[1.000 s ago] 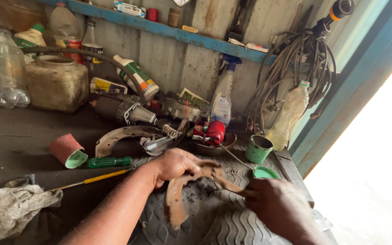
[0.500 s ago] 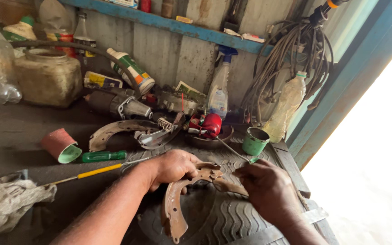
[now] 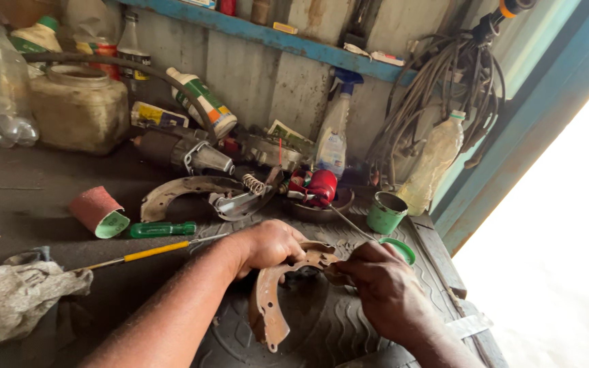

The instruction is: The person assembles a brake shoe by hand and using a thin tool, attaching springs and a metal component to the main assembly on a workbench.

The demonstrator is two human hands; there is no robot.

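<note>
Lower centre of frame: rusty curved brake shoe (image 3: 270, 300) lies on a worn tyre (image 3: 322, 327). Left hand (image 3: 267, 244) grips the shoe's upper end, fingers curled over it and pressed together. Right hand (image 3: 383, 289) meets the same end from the right, fingers pinched at the shoe's tip; what they pinch cannot be told. Second brake shoe (image 3: 172, 193) lies on the desk (image 3: 28, 211) at centre left, a green-handled screwdriver (image 3: 161, 230) just below it. Green cup (image 3: 386, 212) stands right of centre.
</note>
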